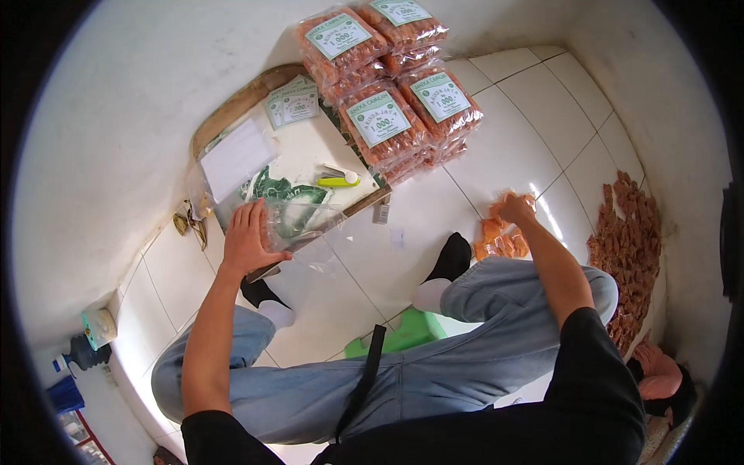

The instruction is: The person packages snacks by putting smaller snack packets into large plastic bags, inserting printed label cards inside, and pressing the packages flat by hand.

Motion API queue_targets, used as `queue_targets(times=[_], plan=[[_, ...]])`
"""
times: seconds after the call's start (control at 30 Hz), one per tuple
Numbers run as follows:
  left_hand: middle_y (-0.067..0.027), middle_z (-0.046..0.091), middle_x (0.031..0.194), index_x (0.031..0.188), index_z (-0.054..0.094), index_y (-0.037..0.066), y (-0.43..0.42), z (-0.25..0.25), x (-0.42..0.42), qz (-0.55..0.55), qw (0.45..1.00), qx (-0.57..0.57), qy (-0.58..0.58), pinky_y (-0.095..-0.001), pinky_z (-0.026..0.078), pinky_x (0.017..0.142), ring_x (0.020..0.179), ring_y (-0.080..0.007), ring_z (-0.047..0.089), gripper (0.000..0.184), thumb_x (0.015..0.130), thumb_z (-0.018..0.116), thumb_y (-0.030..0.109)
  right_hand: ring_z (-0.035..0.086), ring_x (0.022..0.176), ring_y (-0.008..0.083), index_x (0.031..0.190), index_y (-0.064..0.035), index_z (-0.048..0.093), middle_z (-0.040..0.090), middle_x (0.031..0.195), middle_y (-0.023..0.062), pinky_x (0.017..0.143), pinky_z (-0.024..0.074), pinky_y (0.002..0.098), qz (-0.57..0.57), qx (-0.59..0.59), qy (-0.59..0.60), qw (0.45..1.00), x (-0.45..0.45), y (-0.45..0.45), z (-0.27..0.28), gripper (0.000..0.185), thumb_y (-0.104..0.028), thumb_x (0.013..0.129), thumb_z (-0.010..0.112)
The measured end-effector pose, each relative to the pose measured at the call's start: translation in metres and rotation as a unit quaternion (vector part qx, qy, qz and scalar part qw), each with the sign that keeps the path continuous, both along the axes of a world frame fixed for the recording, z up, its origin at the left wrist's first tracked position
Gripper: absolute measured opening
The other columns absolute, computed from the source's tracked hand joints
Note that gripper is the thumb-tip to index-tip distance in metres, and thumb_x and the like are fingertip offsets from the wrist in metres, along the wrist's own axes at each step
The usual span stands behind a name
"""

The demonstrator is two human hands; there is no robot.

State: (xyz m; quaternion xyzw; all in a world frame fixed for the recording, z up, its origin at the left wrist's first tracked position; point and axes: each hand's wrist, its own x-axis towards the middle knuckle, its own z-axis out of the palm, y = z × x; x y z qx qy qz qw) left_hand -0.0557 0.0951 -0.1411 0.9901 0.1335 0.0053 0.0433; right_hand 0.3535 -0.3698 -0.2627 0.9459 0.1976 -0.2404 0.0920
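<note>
My left hand (pixel 248 240) lies flat at the near left of a low board (pixel 314 143), fingers stretched and thumb apart, on a clear plastic bag (pixel 314 252) that reaches past the board's edge. Down on the tiled floor, my right hand (pixel 514 209) has its fingers curled onto small orange packets (pixel 500 239) in clear wrap; the fingertips are partly hidden among them. On the board are a yellow-green cutter or stapler-like tool (pixel 339 181), a stack of clear bags (pixel 236 161) and printed green-and-white labels (pixel 293 102).
Large labelled packs (pixel 380 120) of orange packets are stacked beyond the board. A heap of small packets (pixel 629 248) lies along the right wall. A green stool (pixel 411 332) is under my legs. Another person (pixel 657 373) shows at the lower right.
</note>
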Motion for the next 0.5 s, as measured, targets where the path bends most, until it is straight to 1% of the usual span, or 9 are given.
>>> queue_targets(times=[0.07, 0.1, 0.17, 0.3, 0.33, 0.37, 0.4, 0.47, 0.5], plan=[[-0.0215, 0.043, 0.136, 0.143, 0.030, -0.004, 0.002, -0.001, 0.001, 0.009, 1.000, 0.005, 0.020, -0.0464, 0.024, 0.115, 0.128, -0.0372, 0.039, 0.131, 0.050, 0.073, 0.077, 0.057, 0.117, 0.0347, 0.127, -0.0055, 0.053, 0.062, 0.120, 0.0214, 0.100, 0.0450, 0.0446, -0.027, 0.017, 0.005, 0.999, -0.027, -0.001, 0.025, 0.054, -0.037, 0.083, 0.059], [-0.0215, 0.043, 0.136, 0.143, 0.030, -0.004, 0.001, -0.001, 0.002, 0.009, 1.000, 0.006, 0.021, -0.0464, 0.024, 0.115, 0.128, -0.0372, 0.039, 0.131, 0.050, 0.073, 0.077, 0.057, 0.117, 0.0347, 0.127, -0.0055, 0.053, 0.062, 0.120, 0.0214, 0.100, 0.0450, 0.0446, -0.026, 0.018, 0.005, 0.999, -0.025, -0.005, 0.016, 0.054, -0.037, 0.083, 0.059], [-0.0216, 0.043, 0.136, 0.142, 0.030, -0.005, 0.001, 0.000, 0.001, 0.008, 1.000, 0.003, 0.018, -0.0466, 0.024, 0.115, 0.128, -0.0368, 0.038, 0.131, 0.050, 0.073, 0.078, 0.055, 0.121, 0.0359, 0.133, -0.0108, 0.049, 0.060, 0.124, 0.0203, 0.101, 0.0441, 0.0453, -0.082, 0.024, -0.016, 0.996, -0.020, -0.011, -0.013, 0.060, -0.041, 0.082, 0.060], [-0.0216, 0.043, 0.136, 0.142, 0.031, -0.005, -0.002, 0.002, 0.003, 0.018, 0.999, 0.001, 0.026, -0.0467, 0.024, 0.115, 0.129, -0.0365, 0.038, 0.130, 0.051, 0.072, 0.078, 0.055, 0.121, 0.0341, 0.131, -0.0148, 0.052, 0.061, 0.124, 0.0168, 0.100, 0.0447, 0.0460, -0.111, 0.049, -0.043, 0.992, -0.025, 0.003, -0.014, 0.053, -0.042, 0.086, 0.057], [-0.0218, 0.042, 0.136, 0.142, 0.030, -0.005, -0.002, 0.002, 0.003, 0.015, 1.000, 0.002, 0.022, -0.0468, 0.026, 0.113, 0.128, -0.0376, 0.038, 0.129, 0.050, 0.077, 0.071, 0.055, 0.120, 0.0352, 0.132, -0.0097, 0.050, 0.059, 0.127, 0.0188, 0.100, 0.0442, 0.0470, -0.045, 0.001, 0.009, 0.999, -0.033, 0.015, 0.008, 0.059, -0.047, 0.086, 0.053], [-0.0220, 0.042, 0.136, 0.142, 0.029, -0.005, -0.002, 0.003, 0.003, 0.012, 1.000, 0.003, 0.019, -0.0468, 0.029, 0.111, 0.127, -0.0387, 0.037, 0.128, 0.049, 0.082, 0.065, 0.056, 0.120, 0.0357, 0.132, -0.0072, 0.049, 0.058, 0.128, 0.0198, 0.100, 0.0440, 0.0475, -0.011, -0.024, 0.035, 0.999, -0.035, 0.018, 0.009, 0.063, -0.050, 0.086, 0.052], [-0.0220, 0.042, 0.136, 0.142, 0.029, -0.005, -0.002, 0.003, 0.003, 0.014, 1.000, 0.003, 0.018, -0.0468, 0.029, 0.111, 0.127, -0.0387, 0.037, 0.128, 0.049, 0.082, 0.065, 0.056, 0.120, 0.0362, 0.133, -0.0046, 0.048, 0.057, 0.129, 0.0208, 0.100, 0.0438, 0.0480, 0.023, -0.046, 0.060, 0.997, -0.037, 0.021, 0.011, 0.066, -0.052, 0.087, 0.050], [-0.0223, 0.041, 0.137, 0.143, 0.028, -0.004, -0.003, 0.003, 0.003, 0.019, 1.000, 0.002, 0.020, -0.0469, 0.028, 0.112, 0.128, -0.0390, 0.037, 0.129, 0.050, 0.082, 0.066, 0.057, 0.119, 0.0354, 0.121, -0.0036, 0.057, 0.058, 0.129, 0.0208, 0.097, 0.0457, 0.0482, 0.156, -0.051, 0.022, 0.986, -0.035, 0.018, -0.014, 0.055, -0.048, 0.090, 0.045], [-0.0223, 0.041, 0.137, 0.143, 0.028, -0.004, -0.003, 0.003, 0.003, 0.020, 1.000, 0.002, 0.019, -0.0469, 0.028, 0.112, 0.128, -0.0390, 0.037, 0.129, 0.050, 0.082, 0.066, 0.057, 0.119, 0.0354, 0.121, -0.0036, 0.057, 0.058, 0.129, 0.0208, 0.097, 0.0457, 0.0482, 0.157, -0.051, 0.022, 0.986, -0.037, 0.020, -0.007, 0.055, -0.048, 0.090, 0.045]])
